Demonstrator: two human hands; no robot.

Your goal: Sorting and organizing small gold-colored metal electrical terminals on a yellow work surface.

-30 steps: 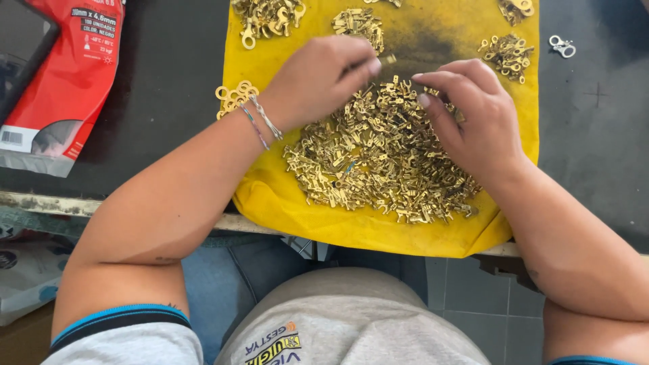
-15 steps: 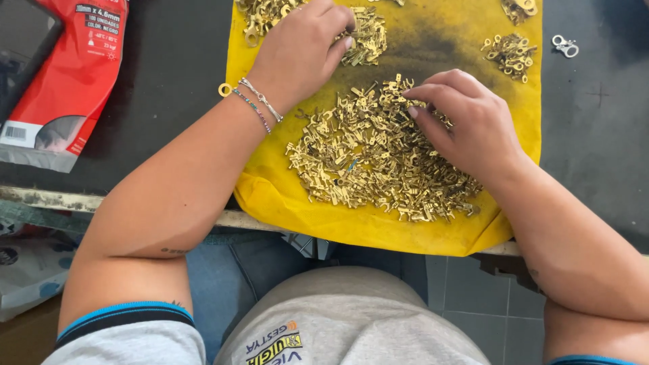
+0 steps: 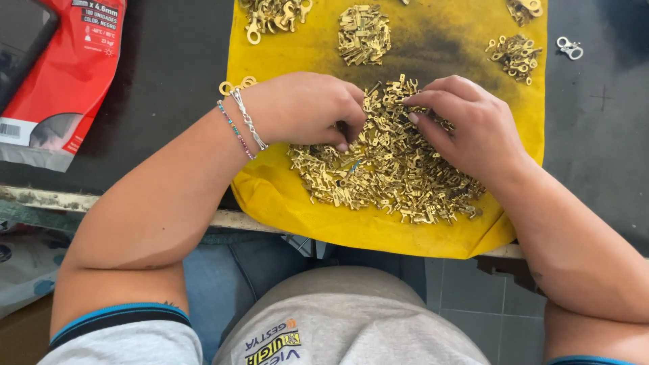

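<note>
A big heap of small brass terminals lies on a yellow cloth at the near table edge. My left hand, with bracelets on the wrist, rests curled on the heap's left side, fingertips dug into the pieces; what they grip is hidden. My right hand lies on the heap's right side, thumb and forefinger pinched on a piece at the heap's top. The two hands are a few centimetres apart.
Sorted brass piles sit farther back on the cloth: ring terminals at left, flat ones in the middle, another pile at right. A silver clasp lies on the black table. A red package lies at left.
My left hand has come back from the far middle pile down to the big heap. My right hand has stayed on the heap, shifting slightly.
</note>
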